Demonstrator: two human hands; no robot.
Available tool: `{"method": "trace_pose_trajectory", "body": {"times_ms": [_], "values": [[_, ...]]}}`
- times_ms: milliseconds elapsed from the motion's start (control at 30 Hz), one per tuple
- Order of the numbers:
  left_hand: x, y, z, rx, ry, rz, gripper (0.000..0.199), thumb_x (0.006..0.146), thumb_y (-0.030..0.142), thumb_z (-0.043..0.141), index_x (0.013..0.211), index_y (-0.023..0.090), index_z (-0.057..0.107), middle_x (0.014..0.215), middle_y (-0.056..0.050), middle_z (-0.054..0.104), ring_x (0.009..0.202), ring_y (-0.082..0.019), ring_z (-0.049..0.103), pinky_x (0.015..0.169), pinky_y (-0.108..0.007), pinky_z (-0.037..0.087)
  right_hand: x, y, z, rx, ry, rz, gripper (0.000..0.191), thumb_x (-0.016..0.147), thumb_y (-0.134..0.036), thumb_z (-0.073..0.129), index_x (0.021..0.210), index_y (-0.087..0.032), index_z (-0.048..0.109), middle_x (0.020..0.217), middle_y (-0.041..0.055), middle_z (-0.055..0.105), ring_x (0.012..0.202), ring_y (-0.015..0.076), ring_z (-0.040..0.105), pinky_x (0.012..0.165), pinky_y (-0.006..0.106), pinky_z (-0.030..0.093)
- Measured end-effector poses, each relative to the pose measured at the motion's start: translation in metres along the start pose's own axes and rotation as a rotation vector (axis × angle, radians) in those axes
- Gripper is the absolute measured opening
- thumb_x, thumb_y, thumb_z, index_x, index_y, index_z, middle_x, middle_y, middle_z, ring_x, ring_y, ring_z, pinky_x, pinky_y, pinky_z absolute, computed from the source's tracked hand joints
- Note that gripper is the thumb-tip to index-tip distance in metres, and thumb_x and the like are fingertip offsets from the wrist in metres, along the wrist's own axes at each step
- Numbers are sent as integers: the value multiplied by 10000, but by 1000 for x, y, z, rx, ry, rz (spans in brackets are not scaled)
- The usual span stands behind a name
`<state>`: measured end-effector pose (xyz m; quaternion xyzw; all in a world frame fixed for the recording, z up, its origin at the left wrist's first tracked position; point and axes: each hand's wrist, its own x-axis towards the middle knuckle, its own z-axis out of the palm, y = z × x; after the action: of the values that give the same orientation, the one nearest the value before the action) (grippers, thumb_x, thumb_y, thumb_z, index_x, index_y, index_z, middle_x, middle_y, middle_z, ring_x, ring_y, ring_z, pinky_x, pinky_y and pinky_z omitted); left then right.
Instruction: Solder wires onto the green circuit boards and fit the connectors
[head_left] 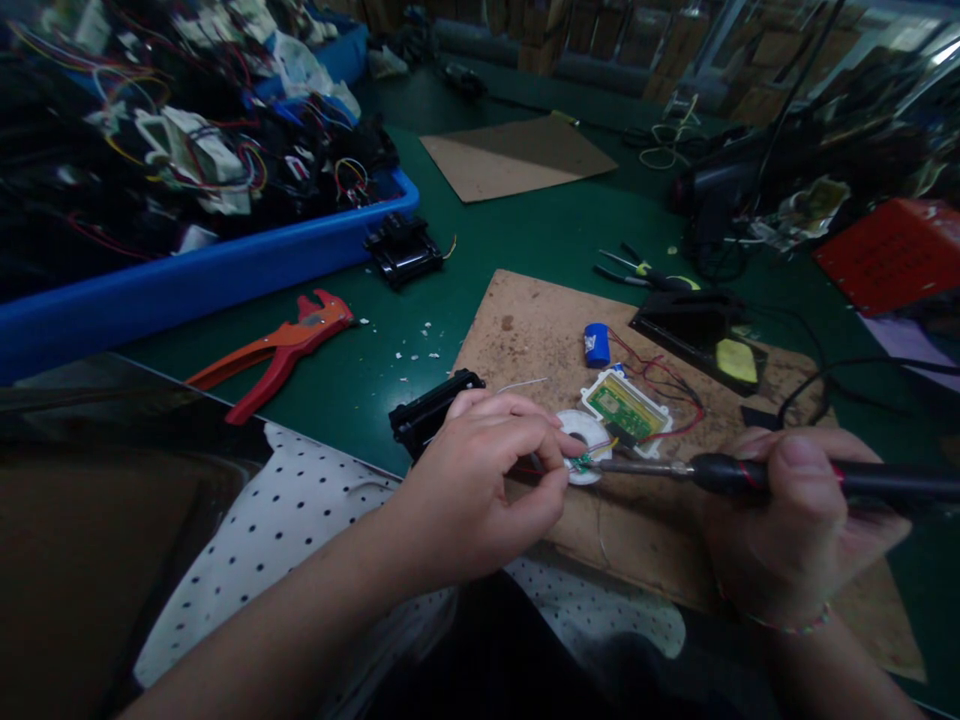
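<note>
My right hand (806, 510) is wrapped round the dark handle of a soldering iron (652, 468), which points left. Its tip meets a tiny green circuit board (581, 462) with thin wires. My left hand (495, 470) pinches at the board's left side; whether it grips the board itself or a wire is hidden by the fingers. Beneath the board lies a white ring-shaped spool (598, 430). Just behind, a white-framed green circuit board (622, 408) is wired in red and black near a blue cylindrical battery (597, 345). A black plastic housing (427, 410) sits behind my left hand.
A brown work board (525, 320) covers the near bench. Orange-red cutters (292, 350) lie left, beside a blue bin (225, 265) heaped with wired parts. A black soldering stand (697, 335) with yellow sponge, pliers (637, 270) and a red box (892, 255) are at right.
</note>
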<state>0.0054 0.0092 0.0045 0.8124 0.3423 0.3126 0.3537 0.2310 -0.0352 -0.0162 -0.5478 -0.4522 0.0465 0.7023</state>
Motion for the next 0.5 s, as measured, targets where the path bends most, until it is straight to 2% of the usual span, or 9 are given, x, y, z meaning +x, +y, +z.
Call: {"method": "trace_pose_trajectory", "body": {"times_ms": [133,500], "values": [[0,1,-1,-5,-9,0,130,830,118,647,780,228,599,1010,89,777,1072,-164,650,986,-398,392,0,1,1,2,-13,-24,230,804,-279,677,598,-198,614,529,-48,573,468,98,501,440,254,377],[1,2,-2,-9,-10,13,146,813,87,643,776,222,602,1021,63,782,1072,-175,657,982,-398,396,1,-5,-1,-8,-24,38,214,793,-287,699,612,-195,631,544,-38,595,470,103,518,436,248,385]]}}
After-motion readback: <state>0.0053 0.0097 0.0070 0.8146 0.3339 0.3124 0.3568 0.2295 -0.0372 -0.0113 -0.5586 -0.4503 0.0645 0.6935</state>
